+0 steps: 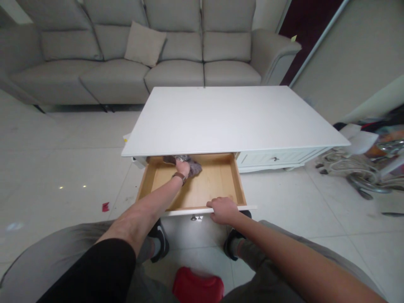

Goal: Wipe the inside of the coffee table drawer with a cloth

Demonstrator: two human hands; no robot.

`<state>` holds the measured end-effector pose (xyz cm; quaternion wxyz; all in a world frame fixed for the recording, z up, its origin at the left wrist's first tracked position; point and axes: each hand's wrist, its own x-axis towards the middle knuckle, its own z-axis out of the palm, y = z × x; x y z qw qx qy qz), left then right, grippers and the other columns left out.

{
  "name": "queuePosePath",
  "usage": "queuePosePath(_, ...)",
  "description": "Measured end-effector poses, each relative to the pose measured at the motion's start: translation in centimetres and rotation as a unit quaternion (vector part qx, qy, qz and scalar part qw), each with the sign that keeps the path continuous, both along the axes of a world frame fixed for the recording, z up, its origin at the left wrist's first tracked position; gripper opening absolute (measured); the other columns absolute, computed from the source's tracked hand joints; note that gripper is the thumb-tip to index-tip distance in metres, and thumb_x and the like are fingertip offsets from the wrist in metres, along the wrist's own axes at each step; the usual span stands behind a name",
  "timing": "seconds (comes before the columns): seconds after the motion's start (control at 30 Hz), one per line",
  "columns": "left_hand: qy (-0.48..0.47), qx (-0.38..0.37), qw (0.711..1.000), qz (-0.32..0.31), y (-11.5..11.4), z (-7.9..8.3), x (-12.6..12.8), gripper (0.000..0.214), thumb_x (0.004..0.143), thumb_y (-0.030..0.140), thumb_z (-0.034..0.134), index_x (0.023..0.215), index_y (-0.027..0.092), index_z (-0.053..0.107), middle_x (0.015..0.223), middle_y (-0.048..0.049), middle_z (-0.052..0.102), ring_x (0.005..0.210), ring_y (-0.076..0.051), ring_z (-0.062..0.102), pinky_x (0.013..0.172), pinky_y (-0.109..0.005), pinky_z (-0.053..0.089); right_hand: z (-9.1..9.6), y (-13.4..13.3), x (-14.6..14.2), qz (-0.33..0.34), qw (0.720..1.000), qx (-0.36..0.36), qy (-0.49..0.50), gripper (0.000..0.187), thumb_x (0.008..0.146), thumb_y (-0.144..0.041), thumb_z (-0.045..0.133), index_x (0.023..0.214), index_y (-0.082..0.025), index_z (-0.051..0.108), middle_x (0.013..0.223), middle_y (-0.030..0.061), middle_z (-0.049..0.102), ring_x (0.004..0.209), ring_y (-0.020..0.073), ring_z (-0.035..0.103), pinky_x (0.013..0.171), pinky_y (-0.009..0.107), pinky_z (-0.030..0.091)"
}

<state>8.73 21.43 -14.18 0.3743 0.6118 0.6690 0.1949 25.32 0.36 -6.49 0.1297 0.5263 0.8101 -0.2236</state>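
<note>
A white coffee table (233, 118) has its left wooden drawer (217, 185) pulled out toward me. My left hand (183, 168) reaches deep into the drawer and presses on a grey-purple cloth (194, 166) at its back, fingers closed on the fabric. A brown strap sits on that wrist. My right hand (222, 209) grips the drawer's white front edge, fingers curled over the rim beside its small knob (196, 218).
A second drawer (277, 158) at the right stays closed. A beige sofa (142, 54) with a cushion stands behind the table. A red object (198, 286) lies on the floor between my feet. Clutter and metal frames (366, 168) sit at the right.
</note>
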Motion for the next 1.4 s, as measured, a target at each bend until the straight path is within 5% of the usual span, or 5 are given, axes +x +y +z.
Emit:
queuePosePath(0.37,-0.098,-0.017,0.987,-0.125,-3.2,-0.1,18.0,0.072,0.087,0.016,0.059,0.155,0.013,0.038,0.141,-0.0222,0.061,0.134,-0.032,0.056,0.113,-0.044,0.041,-0.1,0.0,0.1,0.011,1.000,-0.004,0.009,0.033,0.084,-0.034,0.055,0.109,-0.021,0.072,0.108,0.0120,0.075,0.099,0.0284,0.071,0.079,0.039,0.054)
queuePosePath(0.63,-0.014,0.120,0.922,-0.369,-6.1,1.6,15.7,0.075,0.085,0.009,0.053,0.157,0.028,0.042,0.149,-0.0115,0.058,0.131,-0.030,0.058,0.112,-0.041,0.044,-0.7,0.0,0.2,-0.002,0.999,0.003,0.037,0.033,0.082,-0.032,0.059,0.110,-0.022,0.072,0.107,0.0114,0.076,0.098,0.0295,0.072,0.078,0.040,0.057)
queuePosePath(0.93,-0.057,0.010,0.790,-0.610,-10.6,3.5,13.5,0.067,0.077,0.003,0.055,0.139,0.029,0.061,0.144,-0.0018,0.063,0.128,-0.021,0.060,0.110,-0.031,0.046,-0.6,-0.4,0.0,-0.029,0.999,0.004,0.022,0.032,0.082,-0.028,0.061,0.110,-0.021,0.075,0.109,0.0135,0.076,0.094,0.0287,0.074,0.077,0.038,0.059)
queuePosePath(1.23,0.066,0.058,0.887,-0.453,-5.0,7.4,11.5,0.050,0.087,0.014,0.053,0.136,0.022,0.059,0.131,-0.0100,0.071,0.114,-0.027,0.067,0.096,-0.033,0.052,-0.5,-0.5,0.2,0.007,0.998,0.039,0.039,0.029,0.082,-0.031,0.065,0.110,-0.024,0.071,0.109,0.0082,0.074,0.100,0.0271,0.070,0.079,0.036,0.055)
queuePosePath(1.4,0.176,-0.023,0.835,-0.521,-8.8,5.2,13.4,0.035,0.090,0.019,0.052,0.120,0.013,0.068,0.116,-0.0177,0.074,0.100,-0.030,0.070,0.086,-0.035,0.054,-1.3,-1.0,0.8,0.111,0.981,0.134,0.091,0.049,0.086,-0.024,0.063,0.134,-0.024,0.056,0.126,0.0107,0.068,0.109,0.0261,0.064,0.084,0.039,0.053)
